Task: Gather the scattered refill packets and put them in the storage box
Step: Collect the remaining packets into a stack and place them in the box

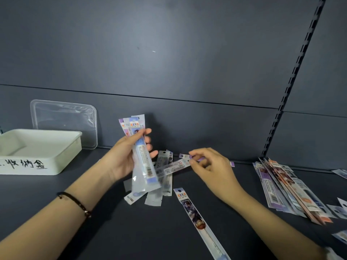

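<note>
Shop shelving bay, dark back panel (169, 53), slotted upright rail (293, 76), packaged stationery refills (287, 188)

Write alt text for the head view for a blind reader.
The left hand holds a bundle of refill packets while the right hand pinches another packet over the dark shelf. Loose packets lie beneath them, a pile at right, and the white storage box stands open at left.

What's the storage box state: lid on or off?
Off. The storage box sits open-topped; its clear lid leans against the back panel behind it.
</note>
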`<state>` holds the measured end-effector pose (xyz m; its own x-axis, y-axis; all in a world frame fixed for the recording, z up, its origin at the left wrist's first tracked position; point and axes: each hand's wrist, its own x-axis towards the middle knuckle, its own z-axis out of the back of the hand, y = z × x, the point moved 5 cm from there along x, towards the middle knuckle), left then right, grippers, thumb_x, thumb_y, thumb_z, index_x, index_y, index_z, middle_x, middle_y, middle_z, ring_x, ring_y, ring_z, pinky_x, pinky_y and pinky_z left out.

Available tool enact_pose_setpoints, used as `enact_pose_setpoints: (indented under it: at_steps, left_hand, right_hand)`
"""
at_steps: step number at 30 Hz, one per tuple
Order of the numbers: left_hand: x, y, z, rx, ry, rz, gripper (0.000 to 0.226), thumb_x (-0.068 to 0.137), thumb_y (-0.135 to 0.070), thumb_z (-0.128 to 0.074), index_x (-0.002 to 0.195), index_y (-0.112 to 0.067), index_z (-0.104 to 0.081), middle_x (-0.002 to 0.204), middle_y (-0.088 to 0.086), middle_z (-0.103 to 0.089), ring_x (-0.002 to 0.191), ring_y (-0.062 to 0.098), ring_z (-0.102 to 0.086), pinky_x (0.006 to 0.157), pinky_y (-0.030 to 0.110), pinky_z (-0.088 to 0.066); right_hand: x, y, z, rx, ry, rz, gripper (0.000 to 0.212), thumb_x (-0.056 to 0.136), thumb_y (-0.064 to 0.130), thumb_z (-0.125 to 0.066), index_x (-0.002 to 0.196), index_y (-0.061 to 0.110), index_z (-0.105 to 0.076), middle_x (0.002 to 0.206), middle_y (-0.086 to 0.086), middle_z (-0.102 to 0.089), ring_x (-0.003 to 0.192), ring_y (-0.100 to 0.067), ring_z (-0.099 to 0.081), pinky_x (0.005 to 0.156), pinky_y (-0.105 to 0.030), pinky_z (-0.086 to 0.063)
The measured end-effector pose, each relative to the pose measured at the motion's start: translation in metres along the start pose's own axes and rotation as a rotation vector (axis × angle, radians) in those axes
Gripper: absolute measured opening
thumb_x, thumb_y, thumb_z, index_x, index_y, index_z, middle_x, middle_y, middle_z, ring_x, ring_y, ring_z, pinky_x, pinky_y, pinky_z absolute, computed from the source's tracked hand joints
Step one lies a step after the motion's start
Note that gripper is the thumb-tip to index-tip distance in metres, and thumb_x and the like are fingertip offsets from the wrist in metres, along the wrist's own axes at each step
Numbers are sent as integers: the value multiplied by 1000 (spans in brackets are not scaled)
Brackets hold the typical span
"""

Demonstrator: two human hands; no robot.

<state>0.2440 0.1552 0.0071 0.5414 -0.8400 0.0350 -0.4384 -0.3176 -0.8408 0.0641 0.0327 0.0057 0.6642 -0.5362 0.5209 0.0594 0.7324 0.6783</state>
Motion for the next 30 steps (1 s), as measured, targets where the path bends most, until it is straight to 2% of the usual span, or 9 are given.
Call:
enact_pose_setpoints:
  at_steps: [6, 9, 12, 14, 17, 20, 23, 27, 30]
  left_hand:
    - [-2, -5, 18, -39, 69, 10, 19, 94, -25, -46, 101, -16, -61, 58, -4, -48, 38, 4, -40, 39, 18, -43]
    - [0, -4, 18, -80, 72, 13, 17, 91, -26, -48, 97, -16, -60, 57, -4, -48, 37, 3, -39, 37, 16, -41]
    - [0, -2, 19, -66, 64, 21, 16, 89, -27, -51, 95, -16, -61, 58, -3, -50, 38, 4, -41, 38, 16, -42]
    - [0, -2, 20, -69, 43, 31, 16, 87, -27, -54, 95, -15, -60, 60, -3, -51, 39, 5, -41, 40, 16, -42]
    - [2, 1, 27, -49, -24, 40, 12, 92, -25, -55, 98, -15, -59, 62, -2, -51, 40, 6, -41, 41, 18, -42]
    - [4, 7, 34, -16, -115, 65, 9, 95, -20, -54, 99, -14, -58, 63, 0, -50, 41, 9, -42, 44, 23, -47]
    - [5, 9, 38, -9, -187, 81, 8, 96, -16, -52, 94, -12, -59, 60, 1, -52, 43, 12, -48, 62, 31, -57]
    - [1, 12, 38, 20, -234, 145, 12, 97, -14, -51, 86, -14, -58, 56, 0, -59, 41, 12, -57, 73, 36, -50]
    - [-2, 15, 36, -6, -258, 191, 15, 97, -14, -51, 84, -13, -58, 54, 0, -62, 39, 11, -58, 66, 32, -48]
  right_hand:
    - [13, -15, -11, -210, 256, 13, 28, 88, 23, -65, 117, 23, -66, 110, 14, -62, 96, 3, -56, 80, -11, -43]
    - [21, -7, -27, -420, 340, 72, 42, 91, 36, -58, 132, 25, -56, 132, 12, -56, 125, -7, -43, 106, -29, -35]
    - [26, -6, -42, -446, 404, -15, 53, 91, 44, -56, 139, 27, -46, 144, 7, -46, 136, -16, -32, 111, -35, -30]
    - [29, -12, -48, -313, 399, -153, 54, 88, 45, -60, 138, 28, -47, 143, 4, -46, 134, -17, -35, 104, -29, -32]
    - [33, -23, -46, -65, 239, -318, 50, 82, 30, -73, 128, 24, -55, 131, 2, -53, 116, -10, -48, 90, -20, -34]
    - [39, -31, -49, 49, 151, -365, 58, 74, 4, -77, 124, 24, -56, 122, -5, -54, 101, -16, -55, 87, -27, -47]
    - [47, -31, -56, 124, 188, -380, 72, 71, -13, -70, 130, 22, -50, 117, -9, -53, 85, -19, -59, 86, -38, -55]
    - [58, -23, -61, 9, 144, -291, 71, 71, 2, -79, 132, 20, -47, 119, -5, -48, 83, -18, -58, 79, -29, -50]
    - [59, -18, -48, -221, -22, -261, 41, 80, 26, -74, 112, 7, -58, 110, -8, -55, 91, -23, -60, 78, -27, -44]
